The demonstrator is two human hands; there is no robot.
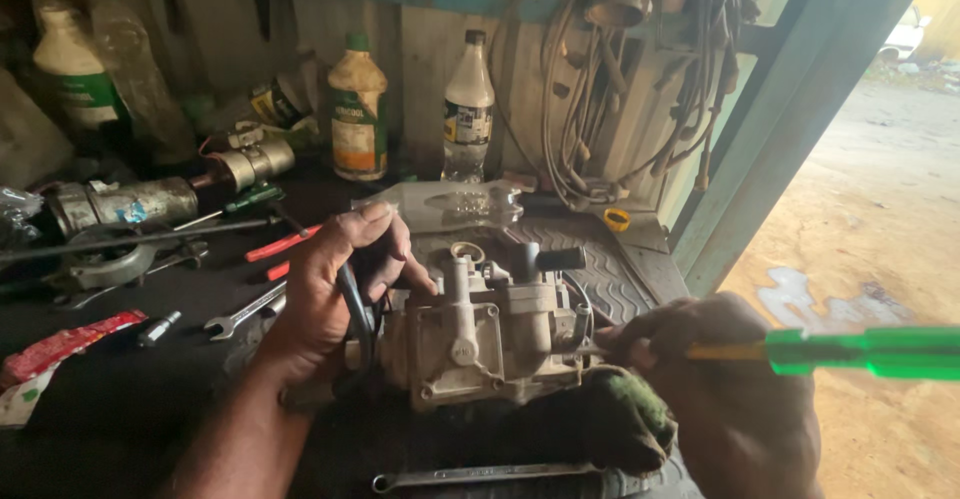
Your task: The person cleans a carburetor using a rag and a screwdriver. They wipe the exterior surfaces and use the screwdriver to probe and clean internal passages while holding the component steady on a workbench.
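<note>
Under the fingers of the left hand (335, 294) sits a carburetor (480, 334) of dull, pitted cast metal, greyish and grimy, with a matt black rubber hose (355, 309) against the palm. The right hand (715, 399) pinches a screwdriver (860, 352) with a glossy, see-through green plastic handle. Below the knuckles lies a rough, dark cloth rag (610, 424) and a smooth steel wrench (480, 476).

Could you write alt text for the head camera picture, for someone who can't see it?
Two hands work on a grey metal carburetor resting on a dark cloth on a cluttered workbench: the left hand steadies it, while the right hand holds a green-handled screwdriver against its side. Bottles, a spanner and hanging cables surround them.
</note>
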